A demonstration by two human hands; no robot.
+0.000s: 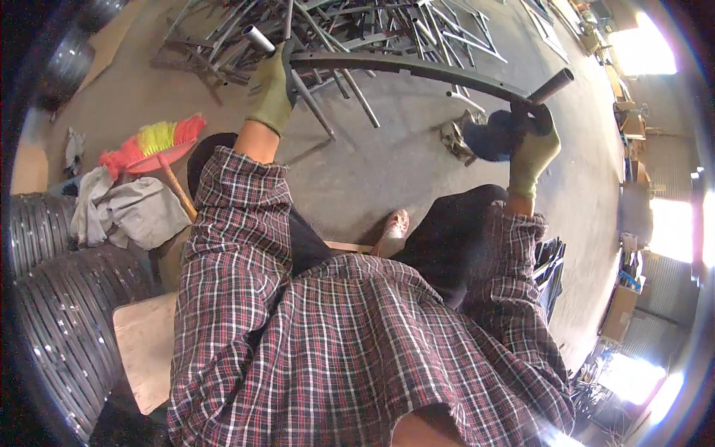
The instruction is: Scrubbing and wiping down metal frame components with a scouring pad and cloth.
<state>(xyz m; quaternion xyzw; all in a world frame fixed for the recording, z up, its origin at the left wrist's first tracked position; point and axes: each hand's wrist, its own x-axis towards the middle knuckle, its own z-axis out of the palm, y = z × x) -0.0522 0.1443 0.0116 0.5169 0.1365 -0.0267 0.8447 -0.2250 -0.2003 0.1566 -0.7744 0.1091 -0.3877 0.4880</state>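
Between my raised hands is a dark metal frame (pixel 417 68), a long bar with a short tube sticking out near each end. My left hand (pixel 272 91), in a light green work glove with dark fingers, is closed round its left end beside a silver tube end. The right end, near the other tube, is gripped by my right hand (pixel 535 145), gloved the same way. Beyond the frame lies a tangled heap of metal tubes and frames (pixel 365 30) on the floor. Partly behind my right hand is a dark blue round thing (pixel 484 140) I cannot make out.
At my left, a red and yellow broom (pixel 160 145) with a wooden handle lies by grey cloth (pixel 130 208). Stacked coils of dark strips (pixel 74 320) and a pale board (pixel 147 350) stand nearer. Crumpled cloth (pixel 456 140) is on the concrete floor (pixel 335 194). Cardboard boxes (pixel 620 313) line the right wall.
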